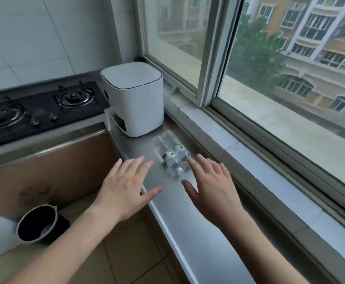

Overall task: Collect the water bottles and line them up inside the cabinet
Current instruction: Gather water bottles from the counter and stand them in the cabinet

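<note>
Two clear water bottles lie side by side on the steel counter [198, 232], caps pointing toward me. The left bottle [165, 153] and the right bottle [176, 145] each carry a white label with a green mark. My left hand [126, 187] hovers open, fingers spread, just left of the bottles and touching neither. To their right, my right hand [210, 185] is open too, its fingertips close to the cap end of the right bottle. No cabinet interior is in view.
A white boxy appliance [133, 99] stands on the counter just behind the bottles. A gas stove [40, 107] sits to the left. A brown cabinet front [50, 160] runs below it, and a black pot [39, 223] rests on the floor. A window sill [239, 152] borders the counter's right.
</note>
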